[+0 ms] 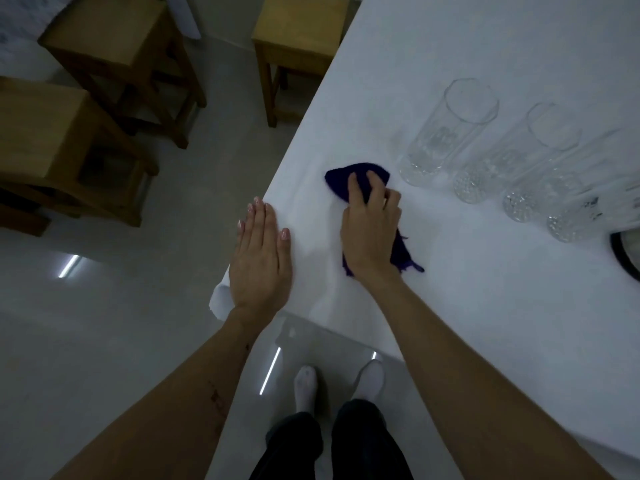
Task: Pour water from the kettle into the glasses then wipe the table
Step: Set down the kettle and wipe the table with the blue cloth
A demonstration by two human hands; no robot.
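A dark blue cloth [341, 177] lies on the white table [467, 289], pressed down under my right hand [371, 223], whose fingers are curled onto it. My left hand [260, 254] rests flat with fingers together on the table's left edge near the corner. Several tall clear glasses [450, 129] stand in a slanted row to the right of the cloth, close to my right hand. A dark round rim [620, 252], cut off at the right edge, may be the kettle's base; I cannot tell.
Wooden stools [114, 53] stand on the grey floor to the left, and another stool [298, 39] sits beside the table's left edge. My legs and white-socked feet [306, 386] are below the table's near corner.
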